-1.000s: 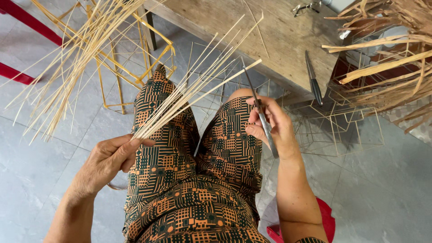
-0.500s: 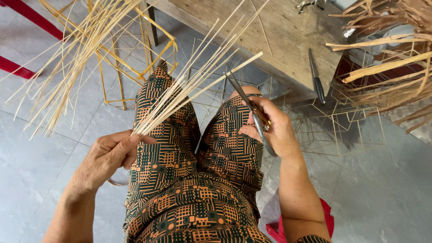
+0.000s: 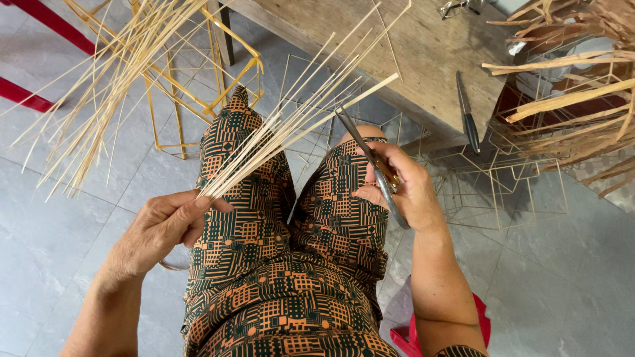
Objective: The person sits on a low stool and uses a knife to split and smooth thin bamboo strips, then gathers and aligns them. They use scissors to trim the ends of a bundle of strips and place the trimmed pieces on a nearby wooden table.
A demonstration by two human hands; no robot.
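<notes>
wooden table (image 3: 423, 46), knife (image 3: 467, 112), wire frames (image 3: 503, 192)

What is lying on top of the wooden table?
On the wooden table lies a dark-handled knife, and a small metal tool sits at its far edge. Dry strips cover the right corner, so nothing can be seen there.

The lower ends of the fan of thin pale straw strips (image 3: 291, 125) vanish inside the closed left hand (image 3: 162, 228), and the handles of the metal scissors (image 3: 374, 162) are buried in the right hand (image 3: 410, 192). The top edge cuts off the second loose bundle of pale strips (image 3: 112, 73), the grey wooden tabletop (image 3: 410, 46) and a small metal tool (image 3: 456, 6) too cropped to identify. The red plastic seat (image 3: 407, 337) shows only as slivers beneath the patterned orange-and-green trousers (image 3: 284, 264).
</notes>
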